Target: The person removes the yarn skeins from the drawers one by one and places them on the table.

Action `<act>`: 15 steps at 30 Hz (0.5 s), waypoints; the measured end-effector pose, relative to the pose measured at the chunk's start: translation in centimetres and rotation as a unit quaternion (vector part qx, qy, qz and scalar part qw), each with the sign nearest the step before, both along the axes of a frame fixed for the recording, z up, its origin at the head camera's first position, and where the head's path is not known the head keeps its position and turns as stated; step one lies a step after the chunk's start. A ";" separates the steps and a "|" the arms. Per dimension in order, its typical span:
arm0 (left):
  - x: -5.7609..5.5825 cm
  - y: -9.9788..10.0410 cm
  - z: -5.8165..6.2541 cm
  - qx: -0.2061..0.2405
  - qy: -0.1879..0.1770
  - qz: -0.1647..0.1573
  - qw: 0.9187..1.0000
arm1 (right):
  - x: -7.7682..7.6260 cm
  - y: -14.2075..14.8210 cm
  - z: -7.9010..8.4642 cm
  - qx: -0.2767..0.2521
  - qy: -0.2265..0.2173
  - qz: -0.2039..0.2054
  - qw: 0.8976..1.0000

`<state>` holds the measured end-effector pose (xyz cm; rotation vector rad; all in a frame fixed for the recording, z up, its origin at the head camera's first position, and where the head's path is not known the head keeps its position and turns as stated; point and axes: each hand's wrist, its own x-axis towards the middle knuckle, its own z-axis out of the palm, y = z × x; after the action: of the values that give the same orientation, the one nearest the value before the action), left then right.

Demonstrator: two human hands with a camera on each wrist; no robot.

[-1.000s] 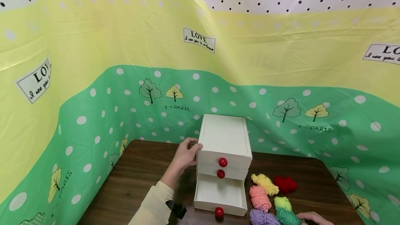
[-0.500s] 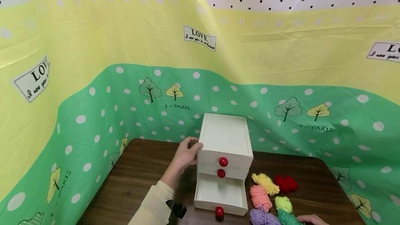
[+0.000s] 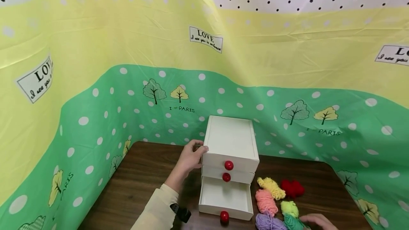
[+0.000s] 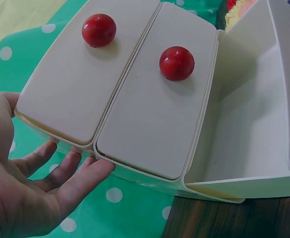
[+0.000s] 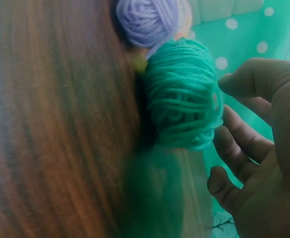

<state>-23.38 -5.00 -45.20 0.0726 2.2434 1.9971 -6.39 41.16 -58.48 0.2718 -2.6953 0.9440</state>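
Observation:
A white three-drawer unit (image 3: 230, 137) with red knobs stands on the wooden table, its bottom drawer (image 3: 225, 194) pulled out and bare inside. Against its left side rests my left hand (image 3: 188, 158), thumb at the top front edge and spread fingers along the side wall. At the lower right, my right hand (image 3: 319, 220) is beside a teal yarn skein (image 5: 184, 94); thumb and fingertips lie right at the skein's end, loosely bent rather than wrapped round it. A purple yarn skein (image 5: 150, 20) sits just past the teal one.
Yellow (image 3: 271, 188), coral (image 3: 266, 201), red (image 3: 292, 188) and light green (image 3: 289, 208) yarn skeins lie close together to the right of the open drawer. A patterned cloth (image 3: 179, 123) hangs behind the table (image 3: 127, 187) and along its sides.
My right hand shifts slightly at the teal skein, its fingers ending up a little higher in the head view. The left hand and the drawer unit stay put.

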 end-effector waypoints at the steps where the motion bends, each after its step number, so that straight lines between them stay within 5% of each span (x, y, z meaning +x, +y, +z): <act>1: 0.0 0.0 0.0 0.000 -0.001 -0.001 1.000 | 0.0 -0.6 0.2 0.006 0.000 -0.034 0.999; 3: 0.0 0.0 0.1 0.001 -0.002 -0.001 1.000 | 0.1 -1.9 0.8 0.010 -0.004 -0.095 0.995; 6: 0.0 -0.1 0.1 0.003 -0.003 -0.002 1.000 | 0.0 -3.2 1.7 0.006 -0.007 -0.132 0.991; 15: 0.0 -0.1 0.0 0.003 -0.003 -0.004 1.000 | -0.4 -6.1 3.7 -0.035 -0.032 -0.119 0.992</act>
<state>-23.42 -5.07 -45.16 0.0755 2.2305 1.9978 -6.82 35.08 -54.74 -0.0951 -2.6677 0.9867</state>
